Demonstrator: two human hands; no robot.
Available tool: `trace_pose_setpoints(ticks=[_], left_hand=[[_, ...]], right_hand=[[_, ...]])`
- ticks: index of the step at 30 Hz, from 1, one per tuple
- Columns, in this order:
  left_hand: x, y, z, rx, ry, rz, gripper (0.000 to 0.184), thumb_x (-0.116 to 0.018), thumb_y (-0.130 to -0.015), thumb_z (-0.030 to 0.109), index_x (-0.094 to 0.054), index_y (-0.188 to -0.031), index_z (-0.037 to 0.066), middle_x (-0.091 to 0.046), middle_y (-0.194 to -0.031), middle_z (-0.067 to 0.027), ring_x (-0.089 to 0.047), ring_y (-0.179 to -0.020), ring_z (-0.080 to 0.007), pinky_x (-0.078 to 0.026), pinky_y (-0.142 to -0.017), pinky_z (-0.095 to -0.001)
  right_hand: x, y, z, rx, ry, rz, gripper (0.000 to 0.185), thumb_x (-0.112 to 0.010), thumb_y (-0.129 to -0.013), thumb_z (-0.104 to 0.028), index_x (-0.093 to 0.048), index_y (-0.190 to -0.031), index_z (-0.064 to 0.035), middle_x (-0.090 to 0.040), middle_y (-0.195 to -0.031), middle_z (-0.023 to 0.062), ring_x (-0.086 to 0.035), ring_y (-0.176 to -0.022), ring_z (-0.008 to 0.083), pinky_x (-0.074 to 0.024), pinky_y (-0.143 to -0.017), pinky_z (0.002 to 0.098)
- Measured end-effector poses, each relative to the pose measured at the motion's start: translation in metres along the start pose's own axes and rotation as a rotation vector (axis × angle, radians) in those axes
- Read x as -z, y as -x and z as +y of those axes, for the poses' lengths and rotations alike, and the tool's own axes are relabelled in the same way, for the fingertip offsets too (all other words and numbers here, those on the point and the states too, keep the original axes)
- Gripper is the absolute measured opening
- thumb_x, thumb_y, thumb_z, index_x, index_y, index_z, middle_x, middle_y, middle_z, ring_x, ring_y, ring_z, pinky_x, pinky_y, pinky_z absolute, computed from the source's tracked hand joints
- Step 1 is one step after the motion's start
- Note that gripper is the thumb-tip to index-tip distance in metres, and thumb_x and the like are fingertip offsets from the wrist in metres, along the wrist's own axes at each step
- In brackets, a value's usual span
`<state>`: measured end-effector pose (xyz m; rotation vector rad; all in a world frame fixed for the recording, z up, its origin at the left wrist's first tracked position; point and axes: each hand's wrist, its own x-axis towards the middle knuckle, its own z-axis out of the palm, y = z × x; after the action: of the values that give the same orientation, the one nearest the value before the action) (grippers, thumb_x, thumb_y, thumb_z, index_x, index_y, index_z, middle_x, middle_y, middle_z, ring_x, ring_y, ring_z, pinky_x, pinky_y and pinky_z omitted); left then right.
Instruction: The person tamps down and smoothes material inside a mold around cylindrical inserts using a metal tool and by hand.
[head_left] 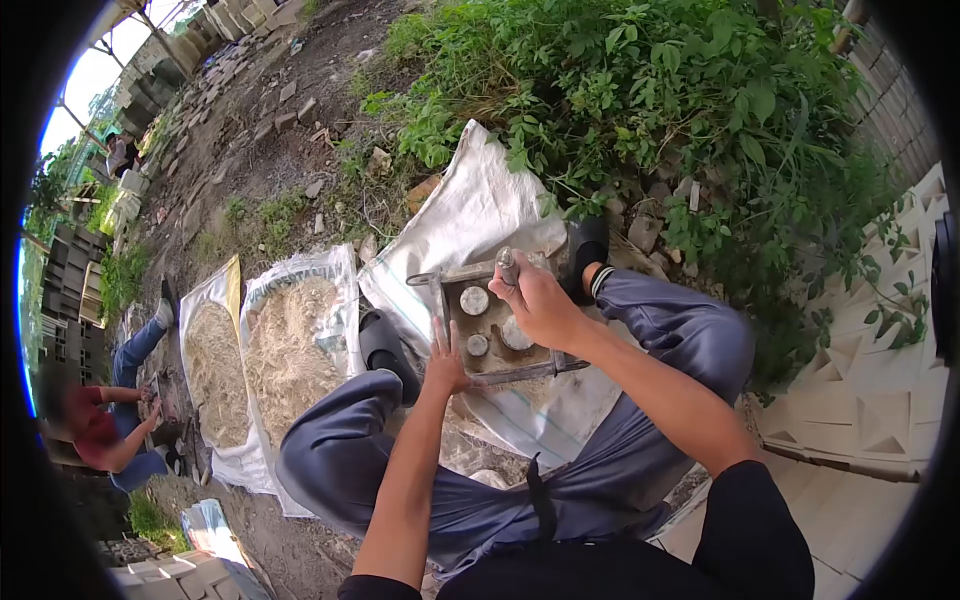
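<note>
Between my bent legs lies a rectangular frame [520,374] with fine tan sand inside, resting on a spread white sack [490,185]. Several pale round pieces sit in it, among them a disc [474,300] near the upper left and a smaller one [478,346] below. My left hand [446,365] rests on the frame's left side, fingers stretched out. My right hand [543,308] is closed around a short upright handle [507,266] whose rounded end sticks out above the fist. The tool's lower part is hidden by that hand, which partly covers another round piece [516,334].
Two opened sacks of sandy material, one near [300,335] and one farther left [214,370], lie left of my knee. Leafy plants [640,110] grow ahead. Pale stacked blocks [860,390] stand at right. A co-worker [105,430] sits at far left.
</note>
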<state>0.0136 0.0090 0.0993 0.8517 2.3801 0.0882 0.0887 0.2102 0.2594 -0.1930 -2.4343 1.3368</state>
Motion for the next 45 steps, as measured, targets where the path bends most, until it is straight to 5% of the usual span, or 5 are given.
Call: trace_pose_setpoints(ticks=[6, 12, 21, 34, 45], left_hand=[[0.009, -0.009, 0.015, -0.273, -0.28, 0.081, 0.079, -0.065, -0.083, 0.043, -0.035, -0.142, 0.0, -0.043, -0.142, -0.0147, -0.039, -0.132, -0.0314, -0.031, -0.11, -0.0449], [-0.024, -0.032, 0.017, -0.533, -0.408, 0.215, 0.052, -0.054, -0.091, 0.042, -0.055, -0.126, 0.003, -0.051, -0.136, -0.0104, -0.04, -0.133, -0.0266, -0.026, -0.112, -0.0495], [-0.036, -0.045, 0.029, -0.595, -0.526, 0.179, 0.049, -0.045, -0.094, 0.044, -0.065, -0.113, 0.004, -0.059, -0.127, -0.0086, -0.041, -0.133, -0.0214, -0.01, -0.119, -0.0518], [-0.031, -0.041, 0.022, -0.69, -0.466, 0.206, 0.038, -0.052, -0.091, 0.035, -0.064, -0.11, 0.004, -0.056, -0.125, -0.011, -0.042, -0.129, -0.0266, -0.017, -0.117, -0.0496], [-0.065, -0.053, 0.024, -0.105, 0.182, 0.288, 0.082, -0.069, -0.08, 0.032, -0.03, -0.138, -0.012, -0.038, -0.139, -0.0327, -0.038, -0.131, -0.0419, -0.034, -0.111, -0.0415]], right_hand=[[0.002, -0.013, 0.007, -0.191, -0.112, 0.265, 0.026, -0.058, -0.096, -0.025, -0.053, -0.092, -0.0002, -0.053, -0.066, 0.0101, -0.048, -0.059, 0.0215, -0.0416, -0.06, 0.0352], [0.009, -0.022, 0.02, -0.205, -0.215, 0.457, 0.028, -0.062, -0.094, -0.026, -0.053, -0.086, -0.0001, -0.05, -0.062, 0.0068, -0.043, -0.056, 0.0138, -0.0388, -0.054, 0.0317], [0.008, -0.031, 0.018, -0.204, -0.136, 0.473, 0.026, -0.06, -0.095, -0.026, -0.054, -0.09, -0.0009, -0.053, -0.062, 0.0148, -0.051, -0.053, 0.0255, -0.0409, -0.054, 0.0366], [-0.001, -0.034, 0.018, -0.161, -0.153, 0.443, 0.02, -0.06, -0.095, -0.019, -0.052, -0.091, -0.0008, -0.048, -0.056, 0.0136, -0.047, -0.049, 0.0266, -0.0379, -0.051, 0.0377], [0.003, -0.036, 0.018, -0.133, -0.132, 0.467, 0.021, -0.059, -0.096, -0.021, -0.052, -0.09, -0.0022, -0.047, -0.055, 0.0128, -0.047, -0.048, 0.0273, -0.0382, -0.051, 0.0388]])
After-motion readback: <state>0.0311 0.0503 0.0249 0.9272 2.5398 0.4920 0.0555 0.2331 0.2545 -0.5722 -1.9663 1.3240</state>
